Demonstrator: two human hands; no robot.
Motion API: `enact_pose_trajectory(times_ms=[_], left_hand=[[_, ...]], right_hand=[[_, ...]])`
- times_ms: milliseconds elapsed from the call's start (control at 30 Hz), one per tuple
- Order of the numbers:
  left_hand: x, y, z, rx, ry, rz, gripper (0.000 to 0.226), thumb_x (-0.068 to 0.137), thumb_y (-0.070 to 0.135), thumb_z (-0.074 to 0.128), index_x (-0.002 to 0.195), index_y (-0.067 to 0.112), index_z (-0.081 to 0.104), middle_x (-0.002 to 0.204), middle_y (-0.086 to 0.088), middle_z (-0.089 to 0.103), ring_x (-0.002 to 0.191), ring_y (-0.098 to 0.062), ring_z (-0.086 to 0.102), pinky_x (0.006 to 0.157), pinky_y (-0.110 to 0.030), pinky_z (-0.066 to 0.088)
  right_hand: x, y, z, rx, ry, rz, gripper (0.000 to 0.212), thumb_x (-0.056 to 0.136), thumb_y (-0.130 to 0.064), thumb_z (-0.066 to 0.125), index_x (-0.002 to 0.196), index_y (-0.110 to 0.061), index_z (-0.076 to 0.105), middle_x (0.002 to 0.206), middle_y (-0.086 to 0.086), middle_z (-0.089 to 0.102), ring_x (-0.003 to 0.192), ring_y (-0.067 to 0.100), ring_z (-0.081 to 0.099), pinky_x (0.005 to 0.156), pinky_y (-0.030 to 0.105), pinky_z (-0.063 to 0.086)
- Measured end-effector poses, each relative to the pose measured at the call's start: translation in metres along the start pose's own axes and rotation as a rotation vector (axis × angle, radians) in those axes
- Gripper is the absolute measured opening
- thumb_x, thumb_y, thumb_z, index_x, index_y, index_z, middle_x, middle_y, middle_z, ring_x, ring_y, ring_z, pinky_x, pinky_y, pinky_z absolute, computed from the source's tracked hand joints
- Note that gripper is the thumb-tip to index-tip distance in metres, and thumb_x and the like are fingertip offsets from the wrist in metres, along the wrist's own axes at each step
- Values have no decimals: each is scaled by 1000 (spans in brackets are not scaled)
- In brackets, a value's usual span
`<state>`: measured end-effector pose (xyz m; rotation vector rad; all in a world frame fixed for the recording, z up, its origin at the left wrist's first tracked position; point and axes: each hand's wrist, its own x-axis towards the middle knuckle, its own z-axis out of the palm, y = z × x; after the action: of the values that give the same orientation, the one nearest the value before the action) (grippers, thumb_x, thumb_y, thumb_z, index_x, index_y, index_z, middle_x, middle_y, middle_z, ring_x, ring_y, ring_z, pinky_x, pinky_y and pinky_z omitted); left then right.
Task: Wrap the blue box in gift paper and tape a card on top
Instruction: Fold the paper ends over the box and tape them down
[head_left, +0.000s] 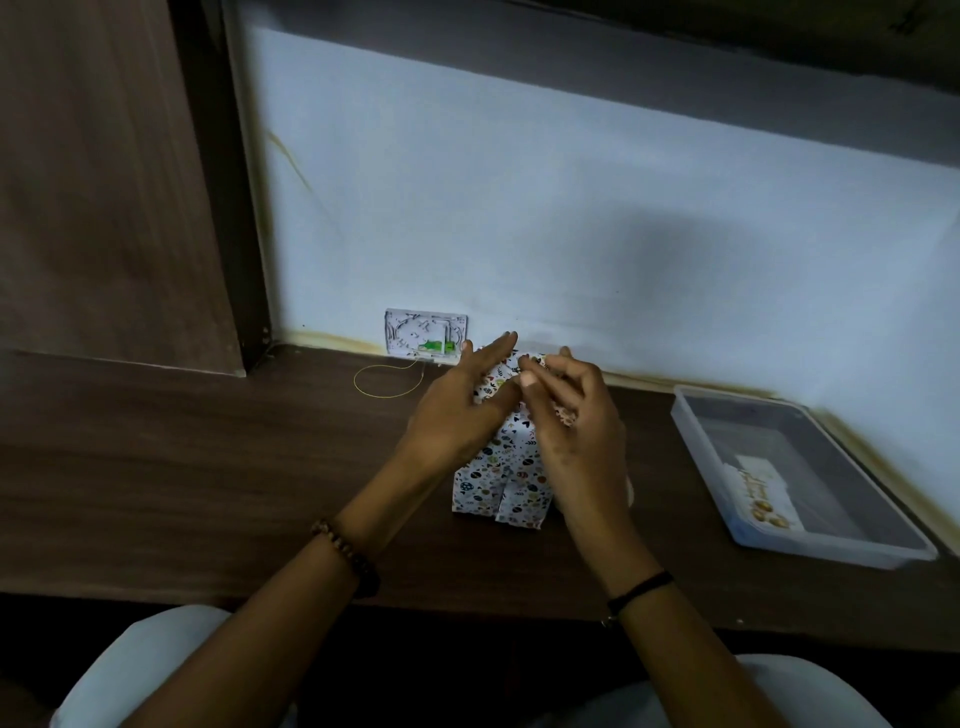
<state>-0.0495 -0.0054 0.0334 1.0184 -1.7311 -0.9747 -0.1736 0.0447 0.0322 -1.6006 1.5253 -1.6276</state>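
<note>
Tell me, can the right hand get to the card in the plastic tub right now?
Probably yes. The card lies uncovered in the open tub on the desk, off to the right hand's side, with nothing between them. But that hand is on the wrapped box and would have to let go first.

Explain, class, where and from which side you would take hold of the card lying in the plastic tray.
The card lies flat on the floor of the clear tray, apparently clear of the walls. Come from straight above with the right hand, which is nearer, slide a fingertip under one long edge and pinch there. A flat card offers no side to grip, and the tray's walls would likely block a sideways approach.
</note>
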Motion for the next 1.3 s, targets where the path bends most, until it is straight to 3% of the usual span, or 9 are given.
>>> enact_pose_trajectory(times_ms=[100,267,433,533,667,800,967,1167,1300], left_hand=[[1,1,3,-22,-11,-11,55,98,31,56,147,42,34,158,5,24,147,-2,6,115,-35,27],[-3,-2,7,-70,-3,-26,47,100,34,49,143,51,37,148,26,15,148,-20,18,112,-57,33],[-1,-2,5,152,48,62,41,97,41,52,138,39,50,154,22,31,136,16,-1,117,-55,21],[-3,1,6,226,150,107,36,93,35,61,129,34,62,150,12,42,121,36,-3,117,-39,28],[-6,5,9,254,250,153,26,88,31,68,114,30,72,150,-2,41,134,-10,46,105,-40,46],[-5,5,9,349,214,113,25,89,34,66,114,33,71,154,-5,33,143,-26,32,116,-45,31],[-5,2,8,317,232,158,25,90,32,65,114,27,72,142,-6,51,143,-15,32,122,-40,16],[-4,-5,9,346,261,251,26,91,31,64,114,23,72,128,-2,64,142,-14,34,120,-46,20],[-7,-1,9,345,280,248,25,91,29,65,114,23,72,130,-2,62,142,-16,34,120,-44,18]], right_hand=[[3,2,4,-64,45,-9,34,93,-26,67,124,-17,55,119,-13,69,110,-15,56,82,-4,39],[6,4,3,-97,59,9,35,92,-21,68,124,-21,53,120,-17,68,120,-5,55,97,7,38],[3,-1,4,-38,77,17,33,95,-9,60,126,-16,51,124,-15,66,100,-17,58,74,-4,39],[2,-1,0,51,64,19,34,95,-5,58,126,-17,51,124,-16,66,64,7,61,60,9,48],[5,0,-19,142,86,41,29,93,-4,58,118,-18,57,117,-12,71,92,4,68,79,21,53],[11,19,-51,130,94,101,23,95,-2,54,107,-19,62,108,-7,75,109,10,67,97,35,51],[14,56,-81,-190,-78,313,24,94,-1,54,98,-23,62,104,-1,74,100,13,69,88,40,57],[12,63,-83,-781,-644,383,43,76,-34,82,114,-20,68,117,-9,64,106,10,61,87,24,47],[3,76,-64,-928,-605,214,24,86,-42,71,93,-20,77,111,-2,72,96,13,67,90,37,52]])
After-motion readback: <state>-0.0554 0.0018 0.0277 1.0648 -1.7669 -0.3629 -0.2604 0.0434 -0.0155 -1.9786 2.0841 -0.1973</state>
